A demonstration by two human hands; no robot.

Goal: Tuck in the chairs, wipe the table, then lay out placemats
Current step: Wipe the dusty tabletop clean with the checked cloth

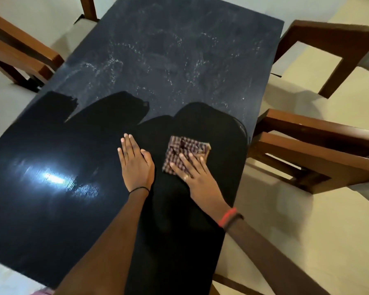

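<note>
Open tabletop [158, 60] ahead, chairs [320, 145] alongside.

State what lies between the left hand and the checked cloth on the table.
Between left hand and checked cloth, only a narrow strip of bare dark table shows in the head view.

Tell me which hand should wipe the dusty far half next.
Right. The right hand presses the cloth, just short of the dusty streaks. The left hand lies flat on the table, holding nothing.
</note>
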